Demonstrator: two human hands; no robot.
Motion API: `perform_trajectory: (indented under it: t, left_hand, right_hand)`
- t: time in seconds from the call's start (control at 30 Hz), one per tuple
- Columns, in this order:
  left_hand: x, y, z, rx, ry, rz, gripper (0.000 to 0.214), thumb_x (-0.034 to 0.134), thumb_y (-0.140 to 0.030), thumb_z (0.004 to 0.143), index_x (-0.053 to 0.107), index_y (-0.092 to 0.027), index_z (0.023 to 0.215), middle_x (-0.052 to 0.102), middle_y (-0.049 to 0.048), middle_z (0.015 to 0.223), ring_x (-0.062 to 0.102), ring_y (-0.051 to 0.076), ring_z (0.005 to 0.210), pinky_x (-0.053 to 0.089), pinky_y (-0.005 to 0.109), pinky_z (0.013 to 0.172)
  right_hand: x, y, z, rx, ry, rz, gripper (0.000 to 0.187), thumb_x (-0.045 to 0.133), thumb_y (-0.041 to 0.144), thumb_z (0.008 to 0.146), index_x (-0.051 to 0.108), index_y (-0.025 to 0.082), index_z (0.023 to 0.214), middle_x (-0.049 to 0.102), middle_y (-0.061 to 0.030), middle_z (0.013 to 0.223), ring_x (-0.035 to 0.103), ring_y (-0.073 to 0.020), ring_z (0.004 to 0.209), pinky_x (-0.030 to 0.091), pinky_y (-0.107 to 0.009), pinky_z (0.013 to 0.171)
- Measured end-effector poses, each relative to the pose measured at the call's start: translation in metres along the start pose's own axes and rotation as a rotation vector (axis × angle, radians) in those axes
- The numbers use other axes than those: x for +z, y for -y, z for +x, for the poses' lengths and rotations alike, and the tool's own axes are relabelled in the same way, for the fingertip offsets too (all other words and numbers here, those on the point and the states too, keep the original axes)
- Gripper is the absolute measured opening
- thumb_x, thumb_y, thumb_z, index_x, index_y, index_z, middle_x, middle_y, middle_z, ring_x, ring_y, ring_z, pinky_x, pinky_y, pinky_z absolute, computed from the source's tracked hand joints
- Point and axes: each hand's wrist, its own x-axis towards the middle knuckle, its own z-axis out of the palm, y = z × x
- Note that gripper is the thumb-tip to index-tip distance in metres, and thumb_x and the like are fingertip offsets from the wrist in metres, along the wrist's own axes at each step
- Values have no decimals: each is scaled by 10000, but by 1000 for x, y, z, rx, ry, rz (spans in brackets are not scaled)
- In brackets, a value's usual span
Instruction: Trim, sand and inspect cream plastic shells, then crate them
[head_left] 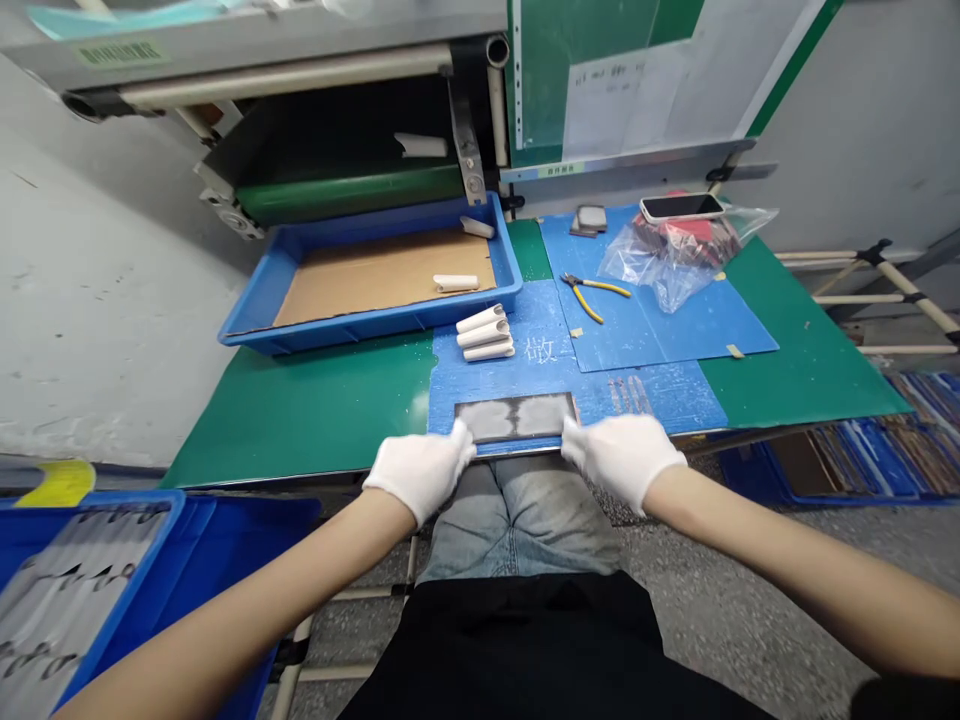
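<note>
A flat rectangular board (516,417) with dark edges and two grey, dusty-looking patches lies at the front edge of the table. My left hand (426,467), in a white glove, is closed at the board's left end. My right hand (619,455), gloved too, pinches the right end. The fingertips are partly hidden. Just beyond the board, several white half-round sleeve-like pieces (486,334) are stacked on the blue mat (536,300).
A blue tray (360,325) lined with cardboard holds two more white pieces, below a conveyor belt (337,195). Yellow-handled pliers (592,290), a phone (682,206) and a plastic bag (660,265) lie at the back right. A blue bin (169,560) of grey parts stands at left.
</note>
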Motion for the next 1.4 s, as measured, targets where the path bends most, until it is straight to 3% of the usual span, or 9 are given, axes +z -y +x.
perform_trajectory:
  t: [0.17, 0.27, 0.43, 0.57, 0.73, 0.83, 1.07, 1.23, 1.4]
  left_hand:
    - [5, -1, -25, -141, -273, -201, 617, 268, -611, 1072, 489, -310, 1564, 780, 158, 1043, 748, 335, 932, 499, 379, 758]
    - [5, -12, -22, -55, -372, -793, 522, 411, -639, 1039, 669, -288, 1327, 745, 102, 949, 692, 226, 791, 481, 293, 658]
    - [14, -53, -1, 133, 175, -2185, 538, 306, -624, 1074, 626, -193, 1039, 454, -58, 582, 259, 50, 333, 214, 197, 368]
    - [16, -67, 15, 177, 478, -2560, 575, 174, -528, 1118, 579, -163, 935, 506, -41, 597, 341, 46, 300, 265, 183, 359]
    - [18, -62, 28, 145, 550, -2628, 584, 167, -518, 1124, 576, -153, 923, 490, -45, 579, 351, 44, 302, 282, 180, 380]
    - [22, -58, 36, 127, 407, -2575, 607, 188, -572, 1112, 591, -150, 946, 484, -41, 591, 355, 48, 329, 289, 190, 389]
    - [34, -5, 38, 8, -208, -2262, 429, 596, -586, 1004, 594, -169, 1103, 688, 60, 955, 693, 149, 716, 565, 265, 661]
    - [29, 35, 26, -78, -263, -1815, 370, 760, -456, 921, 488, -212, 976, 610, -44, 724, 483, 63, 462, 404, 203, 494]
    - [27, 46, 21, -85, -321, -1597, 459, 457, -679, 1026, 492, -221, 1019, 529, -35, 745, 464, 88, 541, 418, 228, 557]
  right_hand:
    - [0, -16, -27, 87, -301, 387, 497, 434, 603, 1049, 567, 396, 1481, 797, -60, 1147, 754, -302, 939, 520, -396, 768]
    - [-2, -12, -24, 29, -360, 831, 461, 462, 645, 1033, 699, 323, 1264, 769, -56, 1071, 697, -243, 880, 529, -356, 744]
    - [20, 29, 5, -58, 38, 2079, 515, 395, 692, 1048, 619, 233, 983, 405, 90, 591, 195, -75, 414, 281, -222, 426]
    - [40, 47, 28, -109, 294, 2510, 518, 423, 664, 1061, 595, 183, 976, 369, 120, 562, 106, -33, 375, 204, -166, 368]
    - [42, 47, 37, -87, 408, 2581, 536, 385, 657, 1075, 592, 175, 965, 381, 118, 536, 113, -33, 360, 198, -157, 354]
    - [40, 45, 41, -56, 369, 2554, 610, 349, 725, 1047, 618, 185, 953, 423, 92, 548, 181, -43, 362, 225, -178, 365]
    - [38, 10, 41, 85, -94, 2357, 462, 641, 688, 948, 637, 238, 1049, 636, -4, 912, 597, -103, 705, 494, -222, 603]
    - [33, -15, 31, 168, -254, 1855, 377, 755, 560, 918, 558, 245, 974, 621, 40, 769, 423, -78, 506, 376, -245, 500]
    - [30, -19, 21, 234, -466, 1591, 449, 433, 674, 1046, 599, 278, 1177, 570, 32, 746, 527, -144, 637, 476, -291, 669]
